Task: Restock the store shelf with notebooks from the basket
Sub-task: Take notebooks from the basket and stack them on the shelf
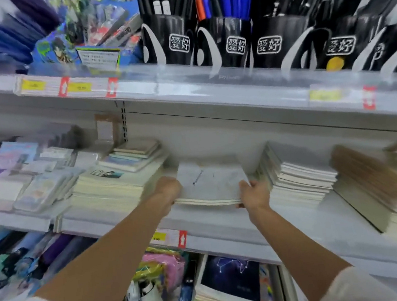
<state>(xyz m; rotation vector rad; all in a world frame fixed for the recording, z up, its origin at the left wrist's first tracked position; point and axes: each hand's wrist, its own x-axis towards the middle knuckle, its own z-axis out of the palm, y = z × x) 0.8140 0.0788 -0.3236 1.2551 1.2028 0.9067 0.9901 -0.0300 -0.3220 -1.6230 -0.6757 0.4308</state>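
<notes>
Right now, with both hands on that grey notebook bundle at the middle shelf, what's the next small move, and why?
Probably slide the grey notebooks further back and set them down. Left hand and right hand hold them over a bare gap between the cream stack and white stack.

White metal shelving [215, 133], tiered; clear price rail [184, 77]; bright, even store light.

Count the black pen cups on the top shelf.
5: four labelled cups in a row, and a fifth cut off at the right edge. More may be out of frame.
</notes>
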